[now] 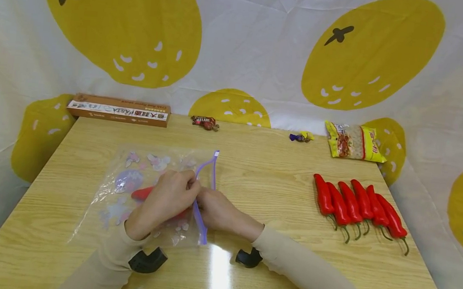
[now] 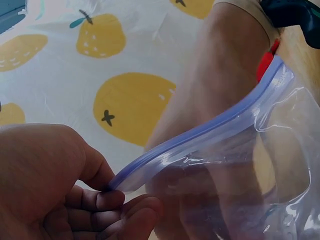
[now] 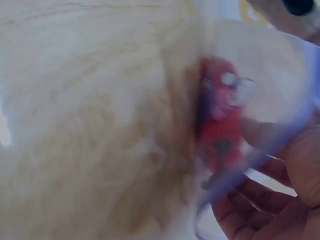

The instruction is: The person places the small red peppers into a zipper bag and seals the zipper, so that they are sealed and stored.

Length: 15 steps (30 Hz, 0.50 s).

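A clear zip bag (image 1: 106, 207) with printed bunnies and a purple zip strip (image 1: 199, 219) lies on the table, its mouth facing right and partly spread. One red chili pepper (image 1: 141, 193) lies in it, partly hidden under my left hand (image 1: 166, 198). In the left wrist view, my left thumb and forefinger pinch the zip strip. My right hand (image 1: 217, 211) is at the mouth, close beside the left. The right wrist view is blurred; there my right fingers (image 3: 250, 200) are bent, with the zip strip crossing between thumb and fingers, near the pepper's stem end.
Several red chili peppers (image 1: 360, 206) lie in a row at the right of the wooden table (image 1: 270, 175). Along the back edge are a pasta box (image 1: 119, 109), red-wrapped candies (image 1: 206, 123), purple and yellow candies (image 1: 301, 137) and a yellow snack packet (image 1: 355, 141).
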{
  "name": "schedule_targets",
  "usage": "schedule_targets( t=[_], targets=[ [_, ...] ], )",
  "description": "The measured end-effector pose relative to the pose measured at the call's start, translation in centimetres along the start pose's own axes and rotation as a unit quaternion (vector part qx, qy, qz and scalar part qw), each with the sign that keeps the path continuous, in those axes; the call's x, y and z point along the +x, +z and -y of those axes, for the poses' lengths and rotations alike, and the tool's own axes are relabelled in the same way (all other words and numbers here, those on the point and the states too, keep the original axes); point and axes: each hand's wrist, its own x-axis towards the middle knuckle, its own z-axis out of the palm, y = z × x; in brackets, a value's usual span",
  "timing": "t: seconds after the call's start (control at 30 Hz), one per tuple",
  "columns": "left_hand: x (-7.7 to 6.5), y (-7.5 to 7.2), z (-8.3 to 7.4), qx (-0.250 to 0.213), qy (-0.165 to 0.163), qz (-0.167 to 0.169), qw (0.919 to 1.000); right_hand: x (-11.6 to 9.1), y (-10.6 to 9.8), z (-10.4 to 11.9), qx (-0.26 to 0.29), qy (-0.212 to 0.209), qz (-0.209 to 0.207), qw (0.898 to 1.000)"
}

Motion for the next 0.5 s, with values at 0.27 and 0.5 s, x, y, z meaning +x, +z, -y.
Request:
schedule_targets(
  t=[0.27, 0.5],
  targets=[
    [0.0, -0.1, 0.0, -0.006, -0.017, 0.013, 0.9997, -4.3, -4.8, -2.3, -0.041, 0.0, -0.11, 0.993],
    [0.0, -0.1, 0.2, -0.015, -0.015, 0.01, 0.9997, -10.2, -8.7, -6.8, -0.183, 0.058, -0.22, 0.956]
  ],
)
